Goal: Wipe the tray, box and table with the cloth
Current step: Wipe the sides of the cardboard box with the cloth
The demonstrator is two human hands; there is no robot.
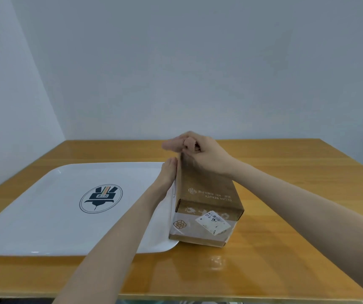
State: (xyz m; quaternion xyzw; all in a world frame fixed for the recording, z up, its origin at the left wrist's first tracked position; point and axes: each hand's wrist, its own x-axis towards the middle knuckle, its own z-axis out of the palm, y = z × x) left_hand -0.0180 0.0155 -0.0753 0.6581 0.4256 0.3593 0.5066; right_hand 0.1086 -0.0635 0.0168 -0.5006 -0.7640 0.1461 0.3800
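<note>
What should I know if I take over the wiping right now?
The left hand is open, fingers flat against the left side of the box.
The right hand grips the box's far top edge.
The box stands on the table, against the right rim of the tray.
The cloth is not in view, so what is wiped cannot be told.
Left: find the cloth, wipe tray, box, table.

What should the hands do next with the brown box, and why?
Probably shift the box onto the bare table. The right hand grips its top, the left hand presses flat against its side, and its bottom edge seems to overlap the rim of the tray. No cloth is in view.
</note>
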